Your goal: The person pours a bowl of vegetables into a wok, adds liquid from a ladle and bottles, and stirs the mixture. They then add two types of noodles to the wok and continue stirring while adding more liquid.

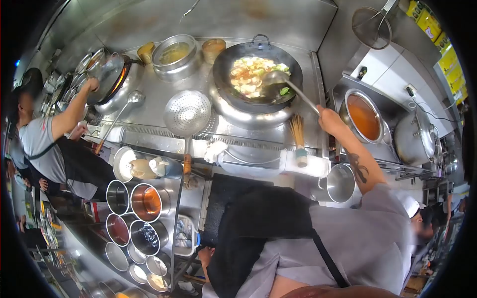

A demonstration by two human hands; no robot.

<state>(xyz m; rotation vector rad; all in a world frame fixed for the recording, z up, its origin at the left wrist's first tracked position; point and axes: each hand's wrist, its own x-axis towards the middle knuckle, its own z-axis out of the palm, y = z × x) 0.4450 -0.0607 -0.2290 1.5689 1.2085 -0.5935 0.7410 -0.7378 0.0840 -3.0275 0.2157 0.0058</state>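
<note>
Your right hand (330, 119) is clenched around the long steel ladle (293, 88), its bowl in the black wok (258, 74) of vegetables on the burner. Stiff, light, probably greasy: hold near the handle's end. Your left hand (204, 256) hangs down; I cannot tell its grip. Count: 1 ladle, 1 wok.
</note>
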